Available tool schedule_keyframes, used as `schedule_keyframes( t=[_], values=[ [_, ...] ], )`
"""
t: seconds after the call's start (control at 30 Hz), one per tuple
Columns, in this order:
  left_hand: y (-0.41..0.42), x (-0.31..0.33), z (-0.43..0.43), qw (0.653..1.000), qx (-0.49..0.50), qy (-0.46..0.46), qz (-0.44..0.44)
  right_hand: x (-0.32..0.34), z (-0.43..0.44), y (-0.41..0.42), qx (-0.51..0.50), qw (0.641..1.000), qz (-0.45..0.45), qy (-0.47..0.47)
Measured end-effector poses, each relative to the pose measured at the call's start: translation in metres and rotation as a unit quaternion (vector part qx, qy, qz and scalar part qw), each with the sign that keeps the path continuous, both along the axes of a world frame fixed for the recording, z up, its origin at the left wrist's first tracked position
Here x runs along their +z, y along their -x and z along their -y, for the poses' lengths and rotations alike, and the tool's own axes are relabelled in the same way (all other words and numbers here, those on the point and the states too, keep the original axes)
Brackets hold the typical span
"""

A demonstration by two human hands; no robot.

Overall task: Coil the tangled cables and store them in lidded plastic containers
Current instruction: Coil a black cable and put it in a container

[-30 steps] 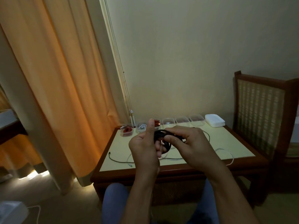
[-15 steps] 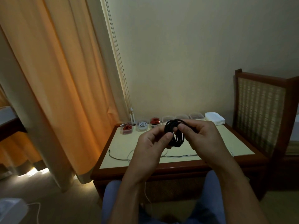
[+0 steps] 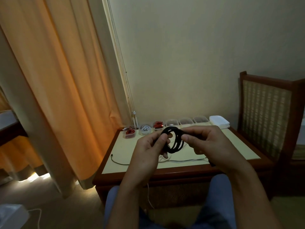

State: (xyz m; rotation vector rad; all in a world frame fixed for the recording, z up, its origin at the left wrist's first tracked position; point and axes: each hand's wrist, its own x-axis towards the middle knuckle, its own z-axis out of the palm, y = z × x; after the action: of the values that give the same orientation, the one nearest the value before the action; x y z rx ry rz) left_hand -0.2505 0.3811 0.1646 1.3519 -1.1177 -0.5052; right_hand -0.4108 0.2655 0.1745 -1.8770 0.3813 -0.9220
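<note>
- Coil of black cable [image 3: 172, 151]: upright, above counter [image 3: 239, 146], between hands.
- Left hand [image 3: 148, 151]: grip pinches left rim.
- Right hand [image 3: 211, 144]: grip pinches top right.
- Empty container [image 3: 171, 122]: far beyond; right hand nearer.

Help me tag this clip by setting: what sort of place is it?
Probably a living space, a home or guest room: a floor-length orange curtain, a low wooden table against a plain wall, and a cane-backed wooden chair.
</note>
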Motion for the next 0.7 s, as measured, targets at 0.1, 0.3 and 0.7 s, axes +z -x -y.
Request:
schedule_keyframes(
  t=[0.1, 0.3, 0.7],
  values=[
    [-0.006, 0.002, -0.002, 0.999, 0.003, 0.001, -0.053, 0.000, 0.003, 0.003, -0.001, 0.999, -0.031, 0.030],
    [-0.012, 0.002, -0.002, 0.997, -0.015, 0.006, -0.073, -0.010, 0.015, -0.008, -0.132, 0.962, -0.132, 0.201],
    [-0.012, 0.004, -0.008, 0.983, -0.125, -0.019, -0.133, -0.012, 0.006, -0.020, -0.146, 0.977, 0.139, -0.070]
  ],
)
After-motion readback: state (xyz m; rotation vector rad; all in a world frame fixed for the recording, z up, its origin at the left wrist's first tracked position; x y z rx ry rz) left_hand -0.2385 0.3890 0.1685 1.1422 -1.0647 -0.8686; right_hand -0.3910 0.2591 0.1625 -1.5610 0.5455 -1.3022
